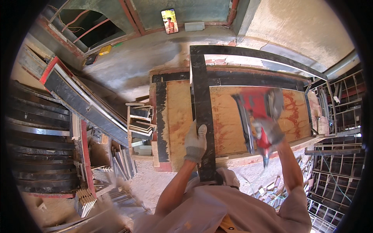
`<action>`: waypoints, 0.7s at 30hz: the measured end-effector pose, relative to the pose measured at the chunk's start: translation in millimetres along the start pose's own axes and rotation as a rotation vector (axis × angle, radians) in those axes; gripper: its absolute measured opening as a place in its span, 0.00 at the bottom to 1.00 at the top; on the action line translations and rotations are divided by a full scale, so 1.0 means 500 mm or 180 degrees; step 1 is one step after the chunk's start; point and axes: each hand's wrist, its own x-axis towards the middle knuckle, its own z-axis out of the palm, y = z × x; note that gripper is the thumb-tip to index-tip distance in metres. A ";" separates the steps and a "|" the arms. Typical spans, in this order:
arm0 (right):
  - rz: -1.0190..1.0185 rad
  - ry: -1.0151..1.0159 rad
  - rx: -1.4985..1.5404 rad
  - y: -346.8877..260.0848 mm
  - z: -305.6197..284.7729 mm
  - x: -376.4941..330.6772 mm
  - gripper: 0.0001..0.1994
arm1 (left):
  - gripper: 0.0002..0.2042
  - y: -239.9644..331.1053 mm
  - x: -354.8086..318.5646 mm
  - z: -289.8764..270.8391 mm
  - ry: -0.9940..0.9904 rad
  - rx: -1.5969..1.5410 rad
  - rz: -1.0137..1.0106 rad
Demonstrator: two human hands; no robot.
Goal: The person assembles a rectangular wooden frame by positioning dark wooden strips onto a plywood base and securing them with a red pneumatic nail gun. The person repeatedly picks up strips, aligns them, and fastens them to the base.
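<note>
My left hand (195, 143), in a pale knitted glove, is closed around the near black bar of a frame (203, 112). This frame stands tilted over the workbench, its long side running off to the right. In my gloved right hand (271, 131) is a red nail gun (256, 103), blurred by motion. A thin hose trails down from its handle. The gun is held up right of the bar, apart from it. Beneath both hands lies a wooden board (227, 116) with black strips along its edges and reddish stains.
A lit phone (169, 21) leans on the window ledge beside a small grey block (194, 26). Short strips fill a small rack (140, 118) left of the bench. Black curved slats (42, 155) stand far left, metal racks (334, 171) far right. Offcuts litter the floor.
</note>
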 end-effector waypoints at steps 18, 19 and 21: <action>-0.0033 -0.0280 -0.0628 -0.466 0.160 0.307 0.04 | 0.26 -0.009 0.002 0.000 0.0047 0.0150 -0.0326; -0.0089 -0.0330 -0.0671 -0.462 0.161 0.303 0.04 | 0.26 -0.005 -0.001 -0.003 0.0002 0.0181 -0.0400; -0.0130 -0.0318 -0.0769 -0.463 0.153 0.294 0.04 | 0.26 -0.001 0.000 0.001 -0.0061 0.0177 -0.0460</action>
